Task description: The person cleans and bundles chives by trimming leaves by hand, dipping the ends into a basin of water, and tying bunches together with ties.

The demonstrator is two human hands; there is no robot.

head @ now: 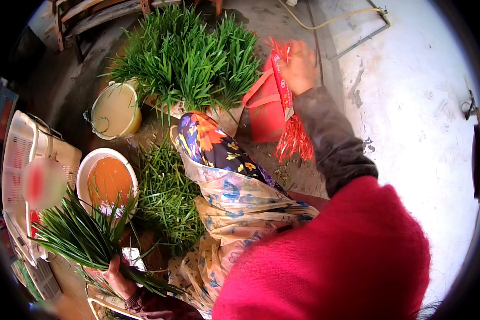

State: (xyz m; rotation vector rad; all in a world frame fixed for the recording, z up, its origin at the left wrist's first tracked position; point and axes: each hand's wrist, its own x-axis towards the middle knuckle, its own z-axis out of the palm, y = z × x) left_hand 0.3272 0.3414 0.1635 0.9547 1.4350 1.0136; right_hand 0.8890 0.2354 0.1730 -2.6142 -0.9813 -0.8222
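Observation:
My left hand grips a bunch of long green leaves, which look like garlic chives, with the leaf tips fanned out to the left. My right hand, blurred, is at the top of a red carrier bag. Red plastic tie strips lie across the bag's opening and hang out at both ends. The fingers are at the strips' upper end, but their grip on them is unclear. Several upright bunches of chives stand on the floor beyond my knee.
A bucket of cloudy water and a white tub with orange contents stand left of my legs. Loose leaf trimmings cover the floor between. Plastic crates are at far left, a wooden bench behind, a white wall right.

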